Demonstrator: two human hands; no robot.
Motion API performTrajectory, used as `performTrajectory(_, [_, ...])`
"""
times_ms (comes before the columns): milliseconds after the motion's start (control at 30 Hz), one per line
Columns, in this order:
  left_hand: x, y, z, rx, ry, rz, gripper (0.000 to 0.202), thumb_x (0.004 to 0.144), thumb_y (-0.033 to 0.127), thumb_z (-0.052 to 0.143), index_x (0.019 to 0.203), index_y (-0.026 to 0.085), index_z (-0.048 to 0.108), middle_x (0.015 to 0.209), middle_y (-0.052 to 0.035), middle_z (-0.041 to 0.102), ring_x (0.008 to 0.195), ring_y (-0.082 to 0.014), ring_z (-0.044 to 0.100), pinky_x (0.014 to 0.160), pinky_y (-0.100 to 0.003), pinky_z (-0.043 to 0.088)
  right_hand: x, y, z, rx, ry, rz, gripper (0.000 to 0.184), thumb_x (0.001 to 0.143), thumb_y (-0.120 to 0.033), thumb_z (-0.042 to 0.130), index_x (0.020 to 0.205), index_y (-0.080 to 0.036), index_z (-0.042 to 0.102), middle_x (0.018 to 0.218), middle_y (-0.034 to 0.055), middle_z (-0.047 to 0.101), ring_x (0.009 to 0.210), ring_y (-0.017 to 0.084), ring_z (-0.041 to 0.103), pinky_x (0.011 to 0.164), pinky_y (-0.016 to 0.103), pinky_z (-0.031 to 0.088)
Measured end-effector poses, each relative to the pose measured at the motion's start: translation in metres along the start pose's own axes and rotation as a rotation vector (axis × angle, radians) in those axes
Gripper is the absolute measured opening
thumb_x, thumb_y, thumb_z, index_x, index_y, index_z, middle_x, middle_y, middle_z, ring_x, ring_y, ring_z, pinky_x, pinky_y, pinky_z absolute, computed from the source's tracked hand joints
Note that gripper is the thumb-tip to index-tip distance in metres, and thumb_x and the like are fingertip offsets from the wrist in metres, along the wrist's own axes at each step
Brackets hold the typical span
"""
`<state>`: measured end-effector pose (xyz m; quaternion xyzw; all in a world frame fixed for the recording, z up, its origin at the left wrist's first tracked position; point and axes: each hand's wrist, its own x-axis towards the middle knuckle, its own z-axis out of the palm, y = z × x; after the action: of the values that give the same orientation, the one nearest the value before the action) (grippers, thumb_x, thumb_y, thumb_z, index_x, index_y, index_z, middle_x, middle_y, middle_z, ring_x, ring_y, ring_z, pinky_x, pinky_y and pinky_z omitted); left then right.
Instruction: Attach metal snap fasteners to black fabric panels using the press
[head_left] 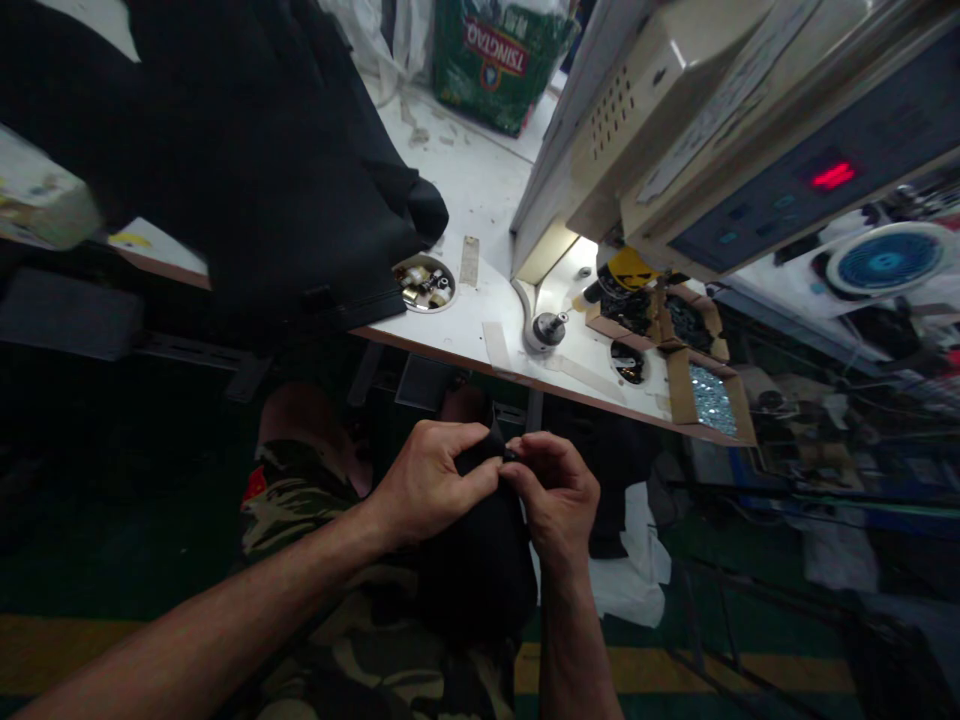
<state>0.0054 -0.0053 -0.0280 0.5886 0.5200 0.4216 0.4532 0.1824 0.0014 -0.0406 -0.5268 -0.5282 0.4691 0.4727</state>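
Note:
Black cloth (480, 565) lies over my lap, its upper edge raised between both hands. My left hand (435, 478) is closed, thumb and fingers pinching that edge. Facing it, my right hand (556, 488) pinches a small dark piece at the same edge; whether this is part of the cloth or a separate fastener I cannot make out. The fingertips of the two hands nearly meet. Beyond them, on the white table (480, 200), stands a pressing machine (660, 130) with a round metal die (549, 330) under its head.
Dark garments (300, 180) are heaped on the table's left. A round hole (426, 283) holds small metal parts. Cardboard boxes (681, 388) of small parts stand at the right edge. A green bag (484, 60) sits at the back; a blue fan (885, 262) is far right.

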Motion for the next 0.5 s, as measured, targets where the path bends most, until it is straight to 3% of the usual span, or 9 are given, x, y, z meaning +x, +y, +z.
performTrajectory(100, [-0.0009, -0.0017, 0.0003, 0.009, 0.003, -0.006, 0.024, 0.087, 0.026, 0.06, 0.067, 0.013, 0.066, 0.058, 0.0036, 0.053, 0.056, -0.0094, 0.048, 0.055, -0.023, 0.032, 0.0013, 0.0011, -0.0013, -0.024, -0.02, -0.06, 0.02, 0.075, -0.025, 0.089, 0.09, -0.023, 0.075, 0.09, 0.0031, 0.079, 0.085, 0.021, 0.076, 0.08, 0.034, 0.064])
performTrajectory(267, [-0.0016, -0.005, 0.0005, 0.0, 0.011, -0.024, 0.022, 0.088, 0.026, 0.059, 0.075, 0.012, 0.07, 0.061, 0.0029, 0.057, 0.057, -0.0099, 0.05, 0.056, -0.024, 0.033, 0.0027, 0.0055, -0.0086, -0.062, -0.15, -0.079, 0.023, 0.082, -0.023, 0.083, 0.104, -0.026, 0.078, 0.105, 0.0048, 0.081, 0.098, 0.023, 0.076, 0.091, 0.039, 0.062])
performTrajectory(367, [-0.0003, -0.0034, -0.0002, 0.007, 0.006, -0.02, 0.023, 0.088, 0.027, 0.059, 0.072, 0.013, 0.068, 0.061, 0.0031, 0.056, 0.058, -0.0098, 0.05, 0.056, -0.024, 0.033, 0.0021, 0.0042, -0.0059, -0.017, -0.101, -0.019, 0.034, 0.078, -0.024, 0.087, 0.11, -0.027, 0.076, 0.104, 0.0035, 0.08, 0.093, 0.021, 0.077, 0.086, 0.036, 0.063])
performTrajectory(500, [0.0016, -0.0019, -0.0003, 0.025, 0.011, -0.014, 0.024, 0.087, 0.026, 0.06, 0.066, 0.014, 0.064, 0.058, 0.0037, 0.053, 0.056, -0.0092, 0.048, 0.055, -0.024, 0.031, 0.0034, 0.0014, -0.0022, -0.051, -0.043, -0.058, 0.02, 0.077, -0.023, 0.088, 0.094, -0.025, 0.077, 0.091, 0.0018, 0.079, 0.084, 0.019, 0.075, 0.081, 0.032, 0.062])
